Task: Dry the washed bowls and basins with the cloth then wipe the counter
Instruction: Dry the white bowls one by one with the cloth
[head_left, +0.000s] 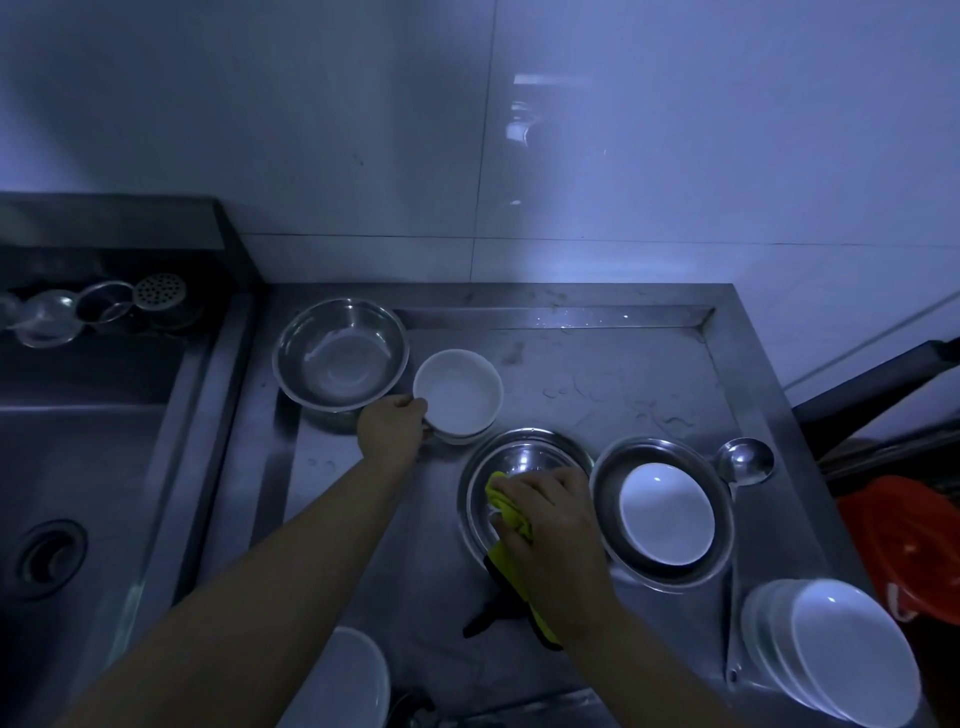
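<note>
Two hands work side by side on our wet stainless steel desk. Farthest left stands the large round steel basin, untouched, up and left of our left hand. That hand curls its fingers round the near-left rim of the deep white ceramic bowl, which lies just right of it and beside the basin. Next to the right, and nearer us, our right hand clutches the bunched yellow cloth and presses it into the shallow steel basin directly beneath it. We judge the white bowl comes next: the cloth must travel up and left, while the left hand already holds it. Rightmost, a white dish sits in another steel basin.
</note>
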